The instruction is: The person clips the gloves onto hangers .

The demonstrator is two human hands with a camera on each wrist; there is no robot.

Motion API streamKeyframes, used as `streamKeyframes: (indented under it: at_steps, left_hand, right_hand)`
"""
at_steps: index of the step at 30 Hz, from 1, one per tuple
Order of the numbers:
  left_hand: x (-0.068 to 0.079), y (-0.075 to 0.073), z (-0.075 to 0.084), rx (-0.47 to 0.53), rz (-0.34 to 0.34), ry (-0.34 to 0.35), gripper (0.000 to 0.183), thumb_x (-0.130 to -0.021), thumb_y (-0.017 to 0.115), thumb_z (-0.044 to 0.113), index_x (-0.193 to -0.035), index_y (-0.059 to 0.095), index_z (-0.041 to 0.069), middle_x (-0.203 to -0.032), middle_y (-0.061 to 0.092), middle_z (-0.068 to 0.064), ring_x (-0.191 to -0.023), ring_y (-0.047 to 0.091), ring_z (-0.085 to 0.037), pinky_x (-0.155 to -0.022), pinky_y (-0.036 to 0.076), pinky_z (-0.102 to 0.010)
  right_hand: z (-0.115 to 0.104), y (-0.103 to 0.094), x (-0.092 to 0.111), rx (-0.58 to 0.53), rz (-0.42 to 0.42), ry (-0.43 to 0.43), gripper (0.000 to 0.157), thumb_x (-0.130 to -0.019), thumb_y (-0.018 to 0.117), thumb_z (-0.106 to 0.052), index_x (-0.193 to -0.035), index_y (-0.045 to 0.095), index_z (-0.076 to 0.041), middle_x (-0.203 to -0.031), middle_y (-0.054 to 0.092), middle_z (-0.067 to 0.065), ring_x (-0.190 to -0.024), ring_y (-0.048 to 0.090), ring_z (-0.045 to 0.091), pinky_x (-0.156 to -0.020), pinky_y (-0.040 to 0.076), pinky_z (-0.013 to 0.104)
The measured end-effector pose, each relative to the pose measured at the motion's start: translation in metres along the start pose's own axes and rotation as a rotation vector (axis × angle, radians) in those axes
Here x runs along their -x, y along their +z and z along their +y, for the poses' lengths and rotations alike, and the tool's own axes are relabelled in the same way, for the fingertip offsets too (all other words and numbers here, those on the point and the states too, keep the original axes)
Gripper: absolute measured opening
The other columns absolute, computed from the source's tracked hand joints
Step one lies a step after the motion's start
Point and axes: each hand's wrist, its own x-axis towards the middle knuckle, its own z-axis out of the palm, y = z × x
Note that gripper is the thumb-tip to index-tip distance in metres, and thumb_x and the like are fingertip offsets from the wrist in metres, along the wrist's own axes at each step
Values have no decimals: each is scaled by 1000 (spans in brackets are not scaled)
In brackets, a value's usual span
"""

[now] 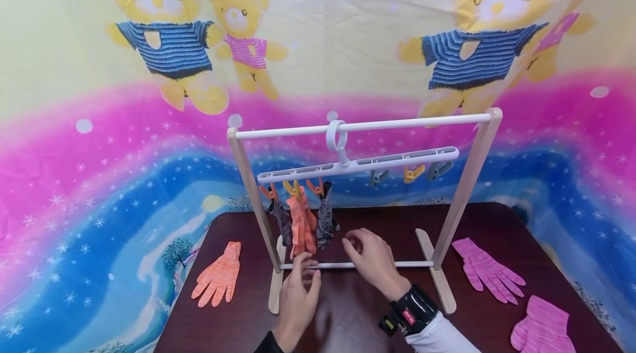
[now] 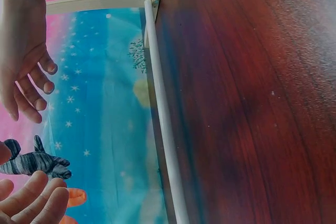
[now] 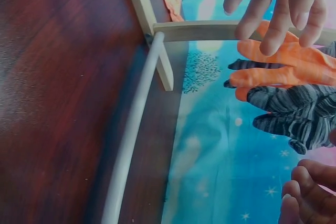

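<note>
Hands (image 1: 300, 293) (image 1: 372, 260) apart, fingers loosely bent, left one near hanging orange glove (image 1: 302, 226).

No text is legible; a red label (image 1: 408, 316) on the black wristband (image 1: 423, 305) appears too small to read.

a rack (image 1: 464, 193) on the bench (image 1: 348, 325) bears a hanger (image 1: 344, 167), three clipped gloves (image 1: 302, 223) hanging under its left half. one loose glove (image 1: 220, 278) lies left of the rack, two further gloves (image 1: 489, 271) right.
</note>
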Motion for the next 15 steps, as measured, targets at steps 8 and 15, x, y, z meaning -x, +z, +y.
streamKeyframes:
  at_steps: [8,15]
  left_hand:
    - [6,1,-5,-29,-5,1,34,-87,61,15,-121,52,16,-103,67,4,-85,64,-6,-66,52,-23]
    - [11,0,-8,-14,-31,-13,37,-87,61,14,-124,53,14,-104,66,2,-86,63,-7,-67,52,-23]
  right_hand:
    - [4,5,15,39,-26,2,16,-85,63,-36,-91,70,-22,-75,54,-17,-62,49,0,-53,41,26]
    - [10,7,26,44,-30,-9,19,-83,65,-35,-93,71,-20,-85,63,-13,-75,60,5,-61,48,30]
